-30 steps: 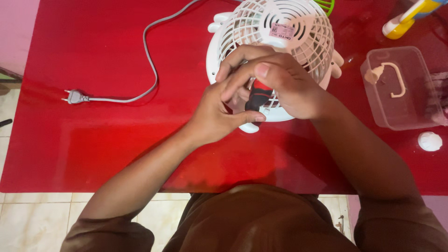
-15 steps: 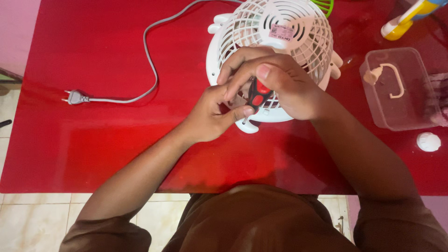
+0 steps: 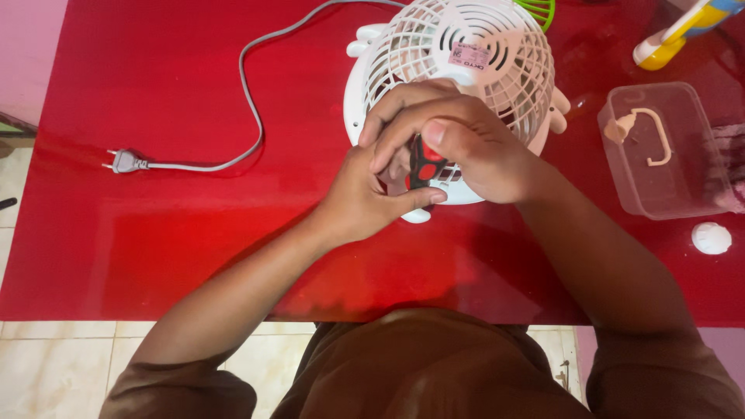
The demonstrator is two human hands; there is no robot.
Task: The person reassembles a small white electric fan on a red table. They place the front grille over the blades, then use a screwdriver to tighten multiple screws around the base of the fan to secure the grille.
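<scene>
Red-black screwdriver (image 3: 424, 164) clasped between both hands, over fan (image 3: 458, 54)

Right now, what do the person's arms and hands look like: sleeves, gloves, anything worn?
Both hands, left and right, are bare: no gloves, rings or watch visible. Forearms are uncovered. Brown short sleeves end near the elbows, matching the brown shirt.

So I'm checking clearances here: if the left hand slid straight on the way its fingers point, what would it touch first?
The left hand points up and right, so it would likely meet the white plastic fan grille first; the red-and-black tool handle sits between, though depth is unclear.
</scene>
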